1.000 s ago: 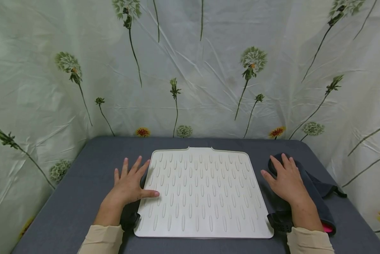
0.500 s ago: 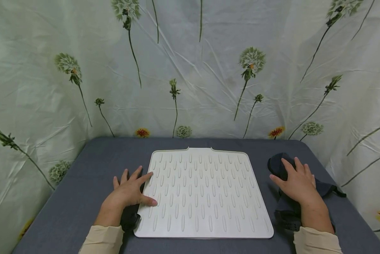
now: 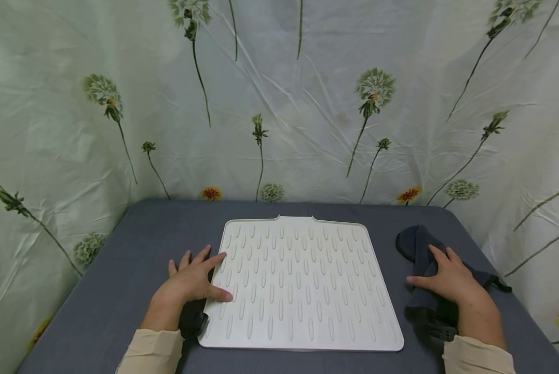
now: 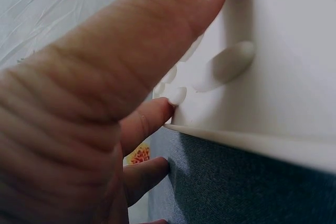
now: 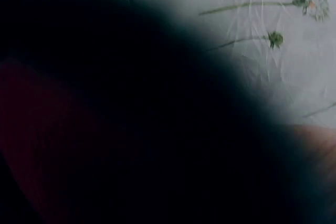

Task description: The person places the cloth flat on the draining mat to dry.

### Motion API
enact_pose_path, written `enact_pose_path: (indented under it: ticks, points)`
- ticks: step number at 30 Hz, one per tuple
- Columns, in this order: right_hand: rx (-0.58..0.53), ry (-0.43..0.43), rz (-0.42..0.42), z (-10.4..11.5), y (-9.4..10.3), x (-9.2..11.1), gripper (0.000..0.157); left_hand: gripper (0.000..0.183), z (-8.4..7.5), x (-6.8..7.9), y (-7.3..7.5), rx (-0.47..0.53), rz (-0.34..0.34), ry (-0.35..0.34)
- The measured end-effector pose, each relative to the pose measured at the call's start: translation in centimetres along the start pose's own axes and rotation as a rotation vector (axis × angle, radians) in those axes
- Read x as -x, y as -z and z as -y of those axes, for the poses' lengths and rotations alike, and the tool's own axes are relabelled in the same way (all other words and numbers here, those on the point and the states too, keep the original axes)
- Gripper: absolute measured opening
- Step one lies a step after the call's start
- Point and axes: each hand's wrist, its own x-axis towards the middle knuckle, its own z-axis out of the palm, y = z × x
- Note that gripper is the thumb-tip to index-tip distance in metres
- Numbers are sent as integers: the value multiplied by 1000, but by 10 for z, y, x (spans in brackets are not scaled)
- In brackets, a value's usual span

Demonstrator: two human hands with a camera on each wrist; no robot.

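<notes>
A white ridged board (image 3: 298, 291), rows of small oval bumps over its top, lies in the middle of the table. My left hand (image 3: 188, 283) rests over its left edge, fingers spread, thumb and forefinger on the surface; the left wrist view shows the thumb (image 4: 157, 30) close up over the bumps. To the right is a crumpled dark navy cloth item (image 3: 414, 244) with a rounded end and a narrow strap. My right hand (image 3: 454, 280) lies over it, thumb held apart from the bent fingers. Dark fabric (image 5: 157, 129) with a pinkish patch fills most of the right wrist view.
A grey-blue cloth covers the table (image 3: 97, 311). Behind and on both sides hangs a pale curtain (image 3: 298, 130) printed with dandelions and orange flowers. Dark wrist cameras (image 3: 192, 324) sit beside both wrists.
My right hand has moved right and nearer to me across the dark cloth, its fingers bending more; the cloth has shifted under it. My left forefinger has come down onto the board's edge.
</notes>
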Motion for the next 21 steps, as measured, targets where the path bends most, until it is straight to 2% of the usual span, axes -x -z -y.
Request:
enact_pose_path:
  ticks: [5,14,17,21]
  points:
    - [-23,-50,96,-9,-4,-3,130,118,0,0,0,0,2,1]
    - [-48,-127,117,-17,-6,-4,125,118,0,0,-1,0,5,2]
    - [-6,-112,104,-19,-5,-3,117,118,-1,-1,-1,1,3,3]
    - [57,-78,46,-22,-3,-2,95,118,-1,-1,-2,6,-1,5]
